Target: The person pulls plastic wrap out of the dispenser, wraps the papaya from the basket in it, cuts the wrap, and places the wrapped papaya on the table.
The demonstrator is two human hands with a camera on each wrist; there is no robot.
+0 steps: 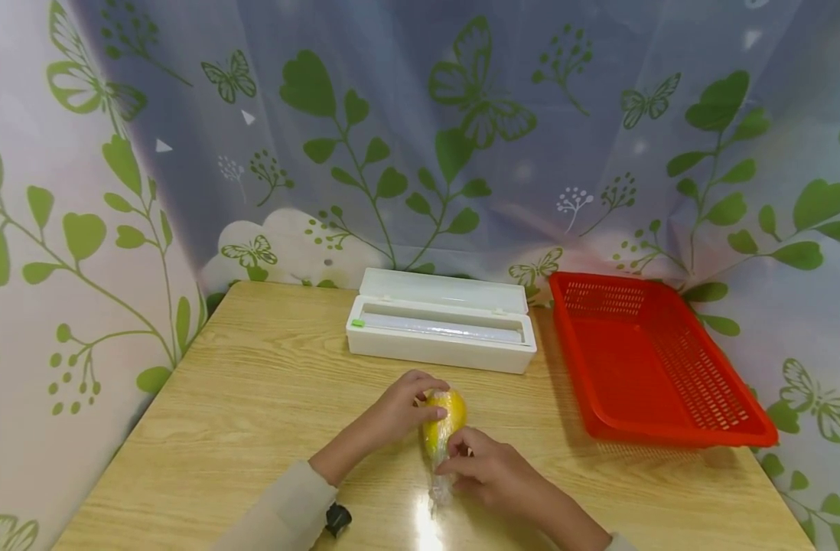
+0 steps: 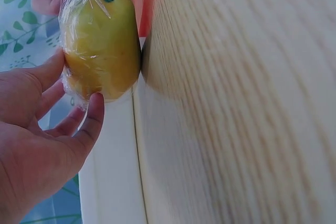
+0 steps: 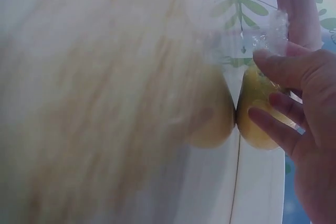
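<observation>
Your left hand (image 1: 399,409) cups the far end of a yellow fruit (image 1: 446,419) lying on the wooden surface (image 1: 255,398), its grip curled round the fruit with thumb and fingertips touching it. Your right hand (image 1: 485,471) pinches the twisted tail of clear cling film (image 1: 439,478) wrapped round the fruit at its near end. Behind the fruit stands a white film dispenser (image 1: 441,330), lid open; a red basket (image 1: 657,367) lies to the right
</observation>
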